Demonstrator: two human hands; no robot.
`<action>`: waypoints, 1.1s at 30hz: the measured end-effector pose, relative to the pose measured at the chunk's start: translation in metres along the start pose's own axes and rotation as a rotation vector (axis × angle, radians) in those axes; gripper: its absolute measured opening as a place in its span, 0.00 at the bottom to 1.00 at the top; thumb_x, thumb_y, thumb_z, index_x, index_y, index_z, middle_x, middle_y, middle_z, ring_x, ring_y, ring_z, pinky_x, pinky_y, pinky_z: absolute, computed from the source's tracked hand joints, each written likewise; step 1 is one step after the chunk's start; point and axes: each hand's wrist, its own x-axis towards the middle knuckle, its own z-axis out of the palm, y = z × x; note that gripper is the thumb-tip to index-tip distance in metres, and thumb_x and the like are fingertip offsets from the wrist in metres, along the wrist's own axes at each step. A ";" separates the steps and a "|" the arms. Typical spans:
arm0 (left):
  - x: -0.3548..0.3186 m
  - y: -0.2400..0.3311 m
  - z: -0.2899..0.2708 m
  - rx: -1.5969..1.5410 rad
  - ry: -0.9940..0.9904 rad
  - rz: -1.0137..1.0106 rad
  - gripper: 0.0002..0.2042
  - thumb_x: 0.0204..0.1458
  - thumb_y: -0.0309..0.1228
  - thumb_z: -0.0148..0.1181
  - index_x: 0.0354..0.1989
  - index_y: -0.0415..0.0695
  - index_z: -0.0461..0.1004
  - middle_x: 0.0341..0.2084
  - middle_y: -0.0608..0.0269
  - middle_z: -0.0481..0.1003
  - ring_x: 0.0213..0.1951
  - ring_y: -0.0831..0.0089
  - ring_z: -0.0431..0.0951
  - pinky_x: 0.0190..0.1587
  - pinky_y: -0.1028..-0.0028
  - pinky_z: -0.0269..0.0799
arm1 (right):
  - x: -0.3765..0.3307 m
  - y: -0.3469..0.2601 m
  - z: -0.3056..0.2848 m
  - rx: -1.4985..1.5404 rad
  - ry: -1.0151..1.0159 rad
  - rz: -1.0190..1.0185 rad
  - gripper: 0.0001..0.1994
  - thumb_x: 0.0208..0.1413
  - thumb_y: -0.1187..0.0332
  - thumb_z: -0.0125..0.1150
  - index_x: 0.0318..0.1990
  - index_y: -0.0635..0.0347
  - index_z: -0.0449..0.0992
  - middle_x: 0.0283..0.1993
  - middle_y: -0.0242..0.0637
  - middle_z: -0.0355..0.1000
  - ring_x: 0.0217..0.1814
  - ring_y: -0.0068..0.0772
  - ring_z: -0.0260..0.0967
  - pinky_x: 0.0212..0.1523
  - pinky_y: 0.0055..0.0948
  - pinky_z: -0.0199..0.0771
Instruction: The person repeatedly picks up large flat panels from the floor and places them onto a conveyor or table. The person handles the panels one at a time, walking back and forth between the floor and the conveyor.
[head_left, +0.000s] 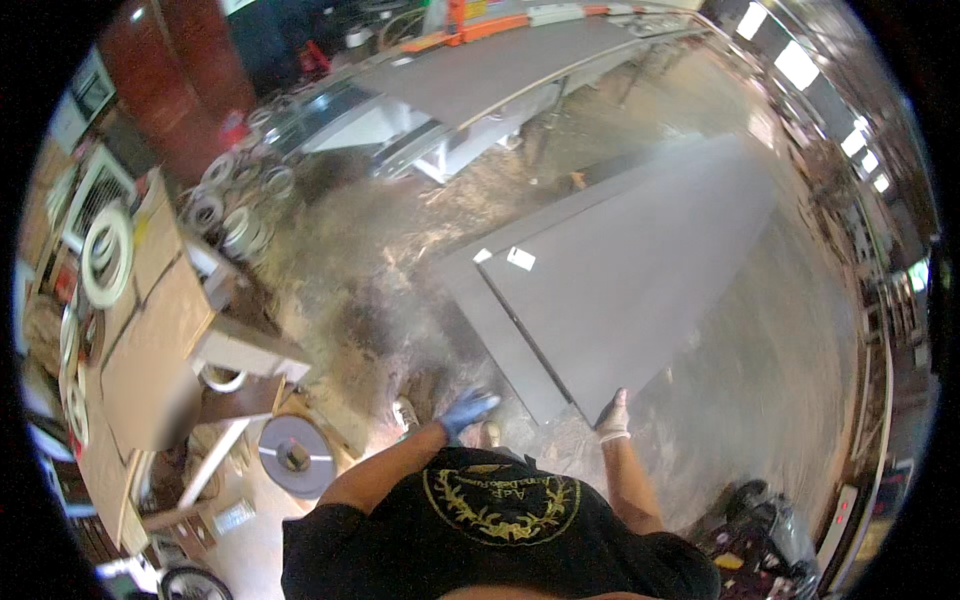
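A long grey panel (640,260) stretches away from me toward the far right. It overlies a second grey panel (500,330), whose left strip shows past a dark edge line. Two small white labels (521,258) lie near the panels' left end. At the upper panel's near corner, my right hand (613,415), in a pale glove, grips the edge with its thumb upward; the other fingers are mostly hidden. My left hand (468,412), in a blue glove, is held out in front of my body, its fingers stretched and empty, apart from the panels.
Left of me stands a wooden bench (150,350) with pale rolls on it. A grey coil (297,456) lies beside its legs. More rolls (240,230) are piled farther off. A long machine table (480,75) spans the back. Plastic bags (785,530) sit at lower right.
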 end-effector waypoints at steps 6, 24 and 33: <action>-0.002 0.000 0.049 -0.259 0.302 0.129 0.32 0.49 0.46 0.56 0.60 0.42 0.57 0.55 0.53 0.63 0.54 0.58 0.65 0.56 0.60 0.60 | -0.140 0.029 0.112 -0.352 -0.536 0.324 0.35 0.50 0.41 0.52 0.56 0.62 0.60 0.52 0.42 0.64 0.53 0.39 0.62 0.54 0.37 0.63; -0.482 -0.003 -0.496 0.374 1.456 0.026 0.23 0.49 0.44 0.55 0.49 0.41 0.68 0.38 0.52 0.74 0.39 0.60 0.74 0.44 0.67 0.69 | -0.121 0.124 0.197 0.003 -0.369 0.236 0.39 0.45 0.38 0.55 0.59 0.55 0.57 0.60 0.39 0.58 0.62 0.47 0.54 0.61 0.50 0.52; -0.281 0.156 -0.483 1.638 1.476 0.190 0.29 0.45 0.46 0.57 0.55 0.47 0.62 0.54 0.48 0.61 0.56 0.52 0.58 0.59 0.54 0.47 | -0.225 0.170 0.276 0.004 -0.333 0.739 0.39 0.44 0.43 0.59 0.60 0.56 0.56 0.60 0.41 0.58 0.61 0.48 0.54 0.61 0.54 0.50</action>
